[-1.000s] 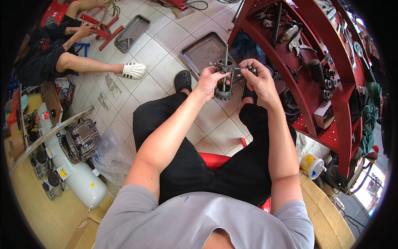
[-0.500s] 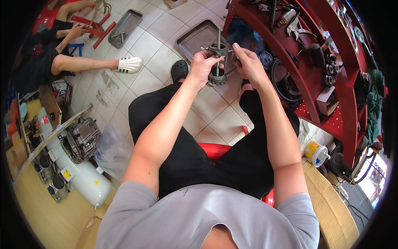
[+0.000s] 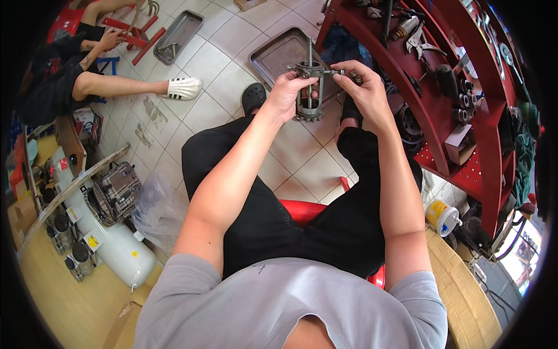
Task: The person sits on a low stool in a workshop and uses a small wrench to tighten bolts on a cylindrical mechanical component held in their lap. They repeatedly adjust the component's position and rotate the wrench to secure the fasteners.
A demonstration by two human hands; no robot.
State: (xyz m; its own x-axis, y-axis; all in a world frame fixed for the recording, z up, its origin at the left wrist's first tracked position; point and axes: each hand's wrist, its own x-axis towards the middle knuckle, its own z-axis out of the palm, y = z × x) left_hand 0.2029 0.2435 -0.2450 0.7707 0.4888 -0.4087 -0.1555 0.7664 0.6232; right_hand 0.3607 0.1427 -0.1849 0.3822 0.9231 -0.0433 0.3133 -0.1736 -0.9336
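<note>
A cage-like metal assembly (image 3: 309,109), two rings joined by posts with a long rod through the middle, stands roughly upright above the floor between my feet. My left hand (image 3: 283,98) grips it from the left, thumb laid across just below the upper ring. From the right side of that ring juts a small bolt-like screw (image 3: 333,72). My right hand (image 3: 367,86) pinches its outer end between thumb and fingers. The far fingers of my left hand are partly hidden behind the posts.
A grey metal tray (image 3: 273,53) lies on the tiles beyond the assembly. To the right rises a red tool rack (image 3: 401,72) holding pliers and round parts. A seated person (image 3: 64,81) is at the far left, near a second tray (image 3: 185,32). A white tank (image 3: 119,253) lies lower left.
My right hand has turned, its fingers now pointing left onto the screw's outer end, where the thumb pointed up before. The assembly has shifted slightly right and turned in my left hand.
</note>
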